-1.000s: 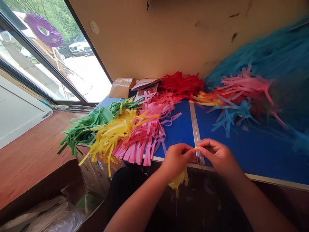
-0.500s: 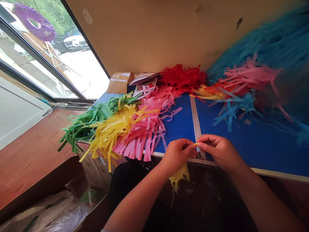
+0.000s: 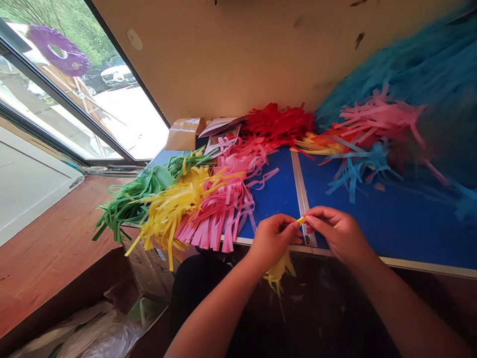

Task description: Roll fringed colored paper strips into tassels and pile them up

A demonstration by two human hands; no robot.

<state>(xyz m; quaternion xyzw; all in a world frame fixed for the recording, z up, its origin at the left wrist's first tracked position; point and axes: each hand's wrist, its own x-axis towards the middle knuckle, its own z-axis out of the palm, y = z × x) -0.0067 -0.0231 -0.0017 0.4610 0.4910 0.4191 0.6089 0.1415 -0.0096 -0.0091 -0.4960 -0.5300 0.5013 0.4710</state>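
Just above the front edge of the blue table (image 3: 346,223), my left hand (image 3: 274,238) pinches a yellow paper tassel (image 3: 280,271). Its fringe hangs below that hand, in front of the dark space under the table. Between my two hands shows the tassel's narrow twisted end. My right hand (image 3: 337,233) has thumb and forefinger closed on the tip of this end. Left of my hands lie bundles of fringed paper: pink (image 3: 231,199), yellow (image 3: 182,194) and green (image 3: 149,184). The yellow and pink fringes hang over the table edge.
Red fringe (image 3: 279,122) lies at the back by the wall. Pink fringe (image 3: 380,117), blue strips (image 3: 357,171) and a large blue fringed mass (image 3: 410,74) are on the right. A brown paper packet (image 3: 184,133) sits near the window. An open cardboard box (image 3: 149,266) stands lower left.
More of the yellow twisted end shows between my fingers, as my hands have drawn slightly apart. The camera view has shifted a little.
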